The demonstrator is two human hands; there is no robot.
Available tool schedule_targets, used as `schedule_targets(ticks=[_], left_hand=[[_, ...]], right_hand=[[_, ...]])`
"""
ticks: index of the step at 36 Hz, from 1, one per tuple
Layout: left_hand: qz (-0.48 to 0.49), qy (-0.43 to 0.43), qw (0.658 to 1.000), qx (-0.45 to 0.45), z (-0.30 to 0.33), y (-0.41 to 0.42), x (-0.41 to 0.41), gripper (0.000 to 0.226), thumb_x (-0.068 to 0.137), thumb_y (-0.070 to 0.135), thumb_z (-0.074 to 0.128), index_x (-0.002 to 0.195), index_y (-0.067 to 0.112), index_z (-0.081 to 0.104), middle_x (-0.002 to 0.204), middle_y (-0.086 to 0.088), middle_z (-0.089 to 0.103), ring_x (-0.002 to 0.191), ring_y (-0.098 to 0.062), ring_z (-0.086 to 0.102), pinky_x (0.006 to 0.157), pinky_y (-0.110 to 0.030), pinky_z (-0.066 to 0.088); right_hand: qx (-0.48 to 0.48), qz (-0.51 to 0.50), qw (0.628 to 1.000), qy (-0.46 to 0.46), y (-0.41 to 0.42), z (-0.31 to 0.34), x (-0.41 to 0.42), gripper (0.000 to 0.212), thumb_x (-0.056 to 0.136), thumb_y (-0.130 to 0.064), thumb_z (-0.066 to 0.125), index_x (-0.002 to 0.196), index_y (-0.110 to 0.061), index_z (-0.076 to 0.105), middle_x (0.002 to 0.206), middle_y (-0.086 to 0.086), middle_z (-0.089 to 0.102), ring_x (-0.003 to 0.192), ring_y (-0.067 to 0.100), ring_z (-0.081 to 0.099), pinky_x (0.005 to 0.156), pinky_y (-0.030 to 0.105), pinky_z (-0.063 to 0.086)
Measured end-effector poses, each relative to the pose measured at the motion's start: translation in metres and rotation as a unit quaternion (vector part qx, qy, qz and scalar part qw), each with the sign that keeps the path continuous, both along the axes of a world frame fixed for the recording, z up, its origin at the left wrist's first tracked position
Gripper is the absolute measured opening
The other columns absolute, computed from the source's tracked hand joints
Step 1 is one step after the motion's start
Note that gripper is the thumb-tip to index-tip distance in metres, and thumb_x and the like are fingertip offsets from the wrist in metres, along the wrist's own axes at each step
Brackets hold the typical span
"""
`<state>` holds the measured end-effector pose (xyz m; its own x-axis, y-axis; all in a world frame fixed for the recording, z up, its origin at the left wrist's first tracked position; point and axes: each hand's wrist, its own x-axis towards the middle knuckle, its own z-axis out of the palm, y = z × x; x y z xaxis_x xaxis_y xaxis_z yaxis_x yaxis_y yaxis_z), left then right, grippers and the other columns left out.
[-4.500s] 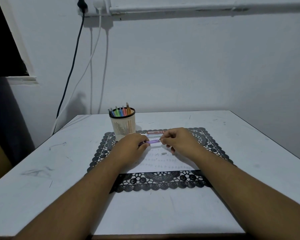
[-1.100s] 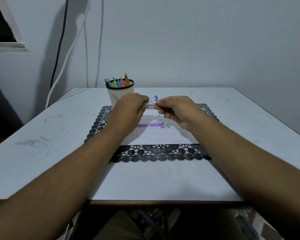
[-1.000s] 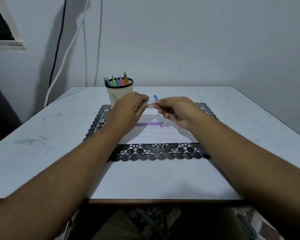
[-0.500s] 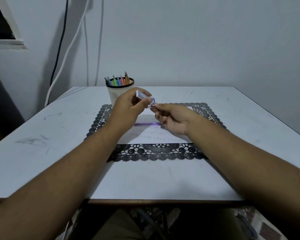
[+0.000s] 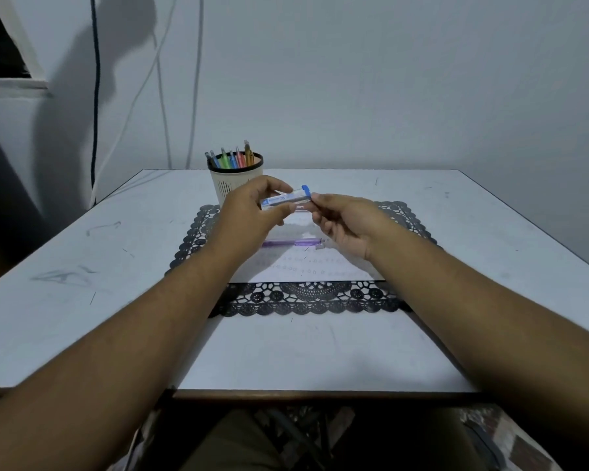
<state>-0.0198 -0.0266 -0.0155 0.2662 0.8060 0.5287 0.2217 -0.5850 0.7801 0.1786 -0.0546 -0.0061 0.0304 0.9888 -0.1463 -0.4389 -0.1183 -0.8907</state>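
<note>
Blue-capped case, perhaps leads, between hands

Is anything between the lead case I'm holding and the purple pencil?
Nothing visible. The left hand and right hand hold the lead case above the paper, and the purple pencil lies uncovered below it.

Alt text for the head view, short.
The left hand grips a small clear tube and the right hand pinches its blue-capped end, above a sheet of paper. A purple pencil lies on the paper, on a black lace mat; a pen cup stands behind.
</note>
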Motion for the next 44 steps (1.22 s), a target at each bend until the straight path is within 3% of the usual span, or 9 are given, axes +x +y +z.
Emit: schedule_targets(ticks=[2,6,10,20,28,44], left_hand=[[0.023,0.039,0.999,0.021,-0.001,0.0,-0.001,0.02,0.092,0.026,0.079,0.111,0.029,0.073,0.077,0.01,0.073,0.064,-0.004,0.068,0.055,-0.018,0.048],[0.053,0.142,0.983,0.104,0.001,-0.005,-0.003,0.023,0.098,0.032,0.071,0.12,0.024,0.076,0.087,0.007,0.074,0.076,-0.014,0.068,0.067,-0.041,0.057],[0.077,0.19,0.97,0.133,0.003,-0.007,-0.002,0.023,0.1,0.038,0.067,0.113,0.021,0.078,0.083,0.0,0.073,0.076,-0.022,0.065,0.069,-0.05,0.054],[0.117,0.227,0.959,0.124,0.004,-0.009,0.0,0.024,0.1,0.044,0.064,0.099,0.022,0.074,0.071,0.003,0.064,0.067,-0.019,0.059,0.062,-0.048,0.053],[0.115,0.234,0.958,0.117,0.007,-0.013,0.001,0.026,0.1,0.044,0.064,0.102,0.02,0.075,0.074,0.002,0.067,0.07,-0.02,0.061,0.065,-0.048,0.053],[0.113,0.236,0.958,0.114,0.008,-0.014,0.001,0.028,0.101,0.044,0.063,0.111,0.021,0.076,0.079,0.002,0.069,0.074,-0.02,0.063,0.068,-0.049,0.055]], right_hand=[[0.031,-0.018,0.999,-0.029,0.0,0.0,0.0,0.007,0.095,-0.006,0.073,0.097,0.001,0.074,0.081,0.012,0.076,0.057,0.01,0.065,0.045,0.016,0.047],[0.084,-0.039,0.993,-0.073,-0.002,0.001,0.001,0.006,0.094,-0.005,0.075,0.091,0.0,0.073,0.081,0.013,0.077,0.06,0.011,0.066,0.047,0.018,0.048],[0.128,-0.067,0.978,-0.149,-0.005,0.003,0.0,0.009,0.093,-0.011,0.078,0.088,-0.005,0.074,0.088,0.015,0.079,0.068,0.014,0.069,0.049,0.022,0.05],[0.185,-0.083,0.94,-0.273,-0.01,0.004,-0.002,0.008,0.095,-0.017,0.076,0.089,-0.013,0.071,0.087,0.008,0.079,0.074,0.017,0.073,0.046,0.027,0.051],[0.192,-0.088,0.941,-0.263,-0.014,0.009,-0.002,0.005,0.093,-0.008,0.076,0.09,-0.011,0.076,0.087,0.009,0.079,0.075,0.017,0.073,0.05,0.029,0.056],[0.166,-0.098,0.954,-0.229,-0.013,0.009,-0.002,0.01,0.093,-0.016,0.077,0.084,-0.015,0.076,0.087,0.008,0.079,0.076,0.018,0.075,0.053,0.03,0.057]])
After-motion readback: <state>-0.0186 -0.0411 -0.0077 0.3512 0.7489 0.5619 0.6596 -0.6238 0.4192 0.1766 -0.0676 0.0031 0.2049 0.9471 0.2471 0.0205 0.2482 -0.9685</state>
